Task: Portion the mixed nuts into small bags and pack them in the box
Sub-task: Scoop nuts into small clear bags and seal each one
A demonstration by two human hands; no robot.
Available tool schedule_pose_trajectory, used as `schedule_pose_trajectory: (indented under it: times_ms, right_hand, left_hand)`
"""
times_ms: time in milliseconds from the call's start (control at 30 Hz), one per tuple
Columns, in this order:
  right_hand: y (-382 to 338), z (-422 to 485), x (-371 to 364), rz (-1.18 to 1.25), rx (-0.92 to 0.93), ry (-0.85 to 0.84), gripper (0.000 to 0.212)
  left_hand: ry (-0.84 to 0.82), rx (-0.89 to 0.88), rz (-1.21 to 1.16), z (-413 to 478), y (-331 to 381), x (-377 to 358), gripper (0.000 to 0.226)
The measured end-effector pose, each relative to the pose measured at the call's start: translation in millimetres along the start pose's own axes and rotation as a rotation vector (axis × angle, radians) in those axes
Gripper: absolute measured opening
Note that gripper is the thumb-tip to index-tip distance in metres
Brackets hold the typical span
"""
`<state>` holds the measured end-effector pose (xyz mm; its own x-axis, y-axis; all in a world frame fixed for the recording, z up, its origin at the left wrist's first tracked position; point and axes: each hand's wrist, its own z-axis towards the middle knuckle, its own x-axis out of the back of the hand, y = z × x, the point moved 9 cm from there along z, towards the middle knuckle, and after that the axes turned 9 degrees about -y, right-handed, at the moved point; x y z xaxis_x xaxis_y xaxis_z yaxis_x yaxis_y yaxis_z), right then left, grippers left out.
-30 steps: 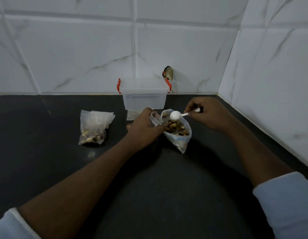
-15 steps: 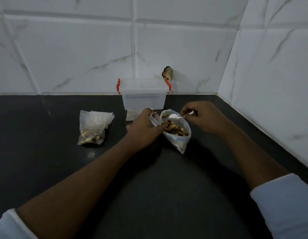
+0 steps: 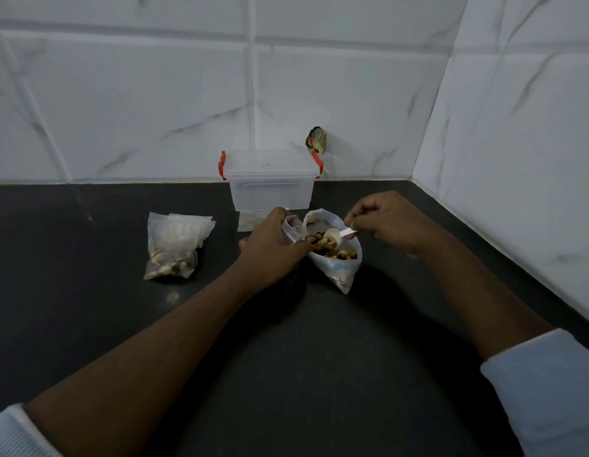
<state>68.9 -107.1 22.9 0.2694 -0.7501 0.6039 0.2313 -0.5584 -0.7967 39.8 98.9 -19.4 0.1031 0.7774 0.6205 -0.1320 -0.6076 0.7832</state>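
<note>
Our left hand (image 3: 273, 245) grips the mouth of a small clear plastic bag (image 3: 291, 229), just beside the larger clear bag of mixed nuts (image 3: 336, 262) on the black bench (image 3: 286, 357). Our right hand (image 3: 385, 225) pinches the handle of a small white plastic spoon (image 3: 339, 234), its bowl among the nuts. We should lift a level scoop, keep the two mouths close, and tip slowly. The lidded clear plastic box with red clasps (image 3: 270, 189) stands behind.

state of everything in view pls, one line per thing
box, lid on
nut bag, open, lying on the counter, nuts inside
spoon, bowl in the nut bag, pinched by right hand
small bag, gripped by left hand at the nut bag's mouth
filled bags, lying left on the counter, untouched
</note>
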Motion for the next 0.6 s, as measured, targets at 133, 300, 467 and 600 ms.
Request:
schedule_pose_trajectory:
  times_ms: [133, 300, 467, 600]
  right_hand:
    - [23.1, 3.0, -6.3, 0.259, -0.157, 0.004, 0.011]
    - [33.9, 3.7, 5.3, 0.414, -0.198, 0.066, 0.012]
    - [23.5, 4.1, 9.8, 0.511, -0.09, 0.071, 0.012]
    - [-0.2, 4.7, -3.0, 0.617, 0.074, -0.02, 0.012]
  left_hand:
    - [0.0, -0.004, 0.0, -0.1, 0.0, 0.3, 0.042]
    - [-0.004, -0.002, -0.013, 0.1, -0.6, 0.6, 0.042]
    - [-0.003, -0.01, -0.018, -1.1, 0.4, 1.1, 0.043]
    - [-0.001, -0.025, -0.029, -3.8, 2.1, 1.2, 0.047]
